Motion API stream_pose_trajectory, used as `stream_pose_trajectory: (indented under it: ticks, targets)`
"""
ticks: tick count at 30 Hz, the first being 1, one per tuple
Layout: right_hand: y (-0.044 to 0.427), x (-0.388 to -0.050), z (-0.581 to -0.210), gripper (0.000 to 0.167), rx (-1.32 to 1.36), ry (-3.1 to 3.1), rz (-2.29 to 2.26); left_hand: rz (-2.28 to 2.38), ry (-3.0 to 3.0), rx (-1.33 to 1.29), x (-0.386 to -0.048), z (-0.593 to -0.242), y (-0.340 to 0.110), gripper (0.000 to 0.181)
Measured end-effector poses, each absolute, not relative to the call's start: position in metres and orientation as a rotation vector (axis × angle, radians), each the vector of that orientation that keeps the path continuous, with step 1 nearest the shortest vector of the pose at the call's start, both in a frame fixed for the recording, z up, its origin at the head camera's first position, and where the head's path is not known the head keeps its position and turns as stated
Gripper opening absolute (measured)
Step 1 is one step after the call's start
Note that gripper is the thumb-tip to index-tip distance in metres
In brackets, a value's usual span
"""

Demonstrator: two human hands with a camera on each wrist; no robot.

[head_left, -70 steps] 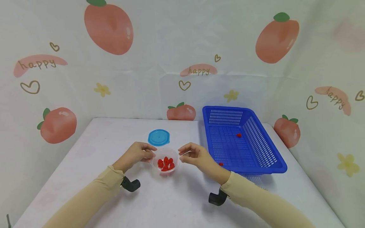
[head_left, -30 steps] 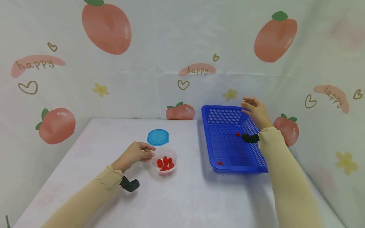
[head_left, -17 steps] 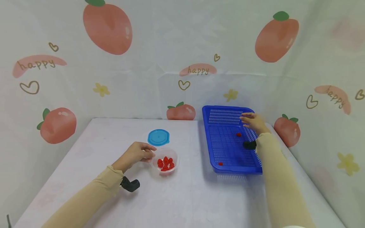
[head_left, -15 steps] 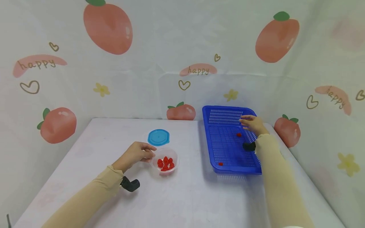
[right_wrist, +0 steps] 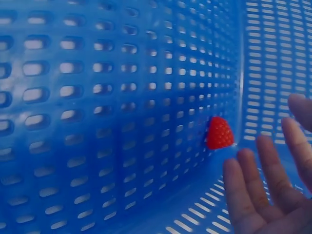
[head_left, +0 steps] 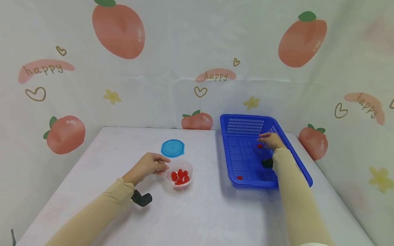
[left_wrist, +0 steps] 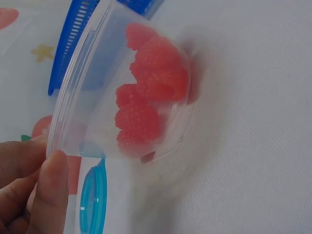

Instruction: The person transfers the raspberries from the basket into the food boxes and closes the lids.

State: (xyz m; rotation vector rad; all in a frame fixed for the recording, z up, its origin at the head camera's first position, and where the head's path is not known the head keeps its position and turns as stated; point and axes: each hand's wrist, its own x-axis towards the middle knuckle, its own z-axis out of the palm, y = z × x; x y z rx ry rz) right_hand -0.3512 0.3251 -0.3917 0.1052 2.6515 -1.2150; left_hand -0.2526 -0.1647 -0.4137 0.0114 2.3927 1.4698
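Note:
My left hand [head_left: 147, 168] pinches the rim of a clear plastic tub [head_left: 168, 181], thumb on one side and fingers on the other. Several red raspberries [left_wrist: 139, 117] lie in the bottom of that tub, which stands on the table. Over the blue perforated basket [head_left: 226, 150], my right hand [head_left: 272, 140] reaches down with spread fingers. Close by its fingertips sits a single raspberry [right_wrist: 220, 133] on the basket floor; a gap shows between them in the right wrist view. Another raspberry [head_left: 239, 177] lies near the basket's front left corner.
A blue lid [head_left: 172, 148] lies flat on the white table [head_left: 197, 212] behind the tub. The basket walls rise around my right hand. A white cloth backdrop [head_left: 166, 44] printed with fruit stands behind the table.
My right hand has left the tub's right side, swung over to the basket and lowered into it toward the far raspberry. The left hand has stayed at the tub.

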Motion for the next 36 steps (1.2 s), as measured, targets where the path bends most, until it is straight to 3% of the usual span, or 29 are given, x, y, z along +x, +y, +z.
stream_pose_trajectory:
  ticks: [11,25,31,36]
  targets:
    - [0.318,-0.356,-0.402,0.049,0.186,2.572,-1.162,1.464,2.394,0.035,-0.252,-0.414,-0.167,0.031]
    - [0.324,-0.367,-0.411,0.014,0.195,2.642,-1.003,1.46,2.392,0.064,-0.252,-0.411,-0.165,0.031]
    - [0.322,-0.367,-0.411,0.008,0.198,2.616,-0.999,1.466,2.386,0.056,-0.252,-0.41,-0.165,0.03]
    - [0.317,-0.355,-0.396,0.02,0.162,2.576,-1.12,1.456,2.394,0.024,-0.252,-0.41,-0.163,0.03]
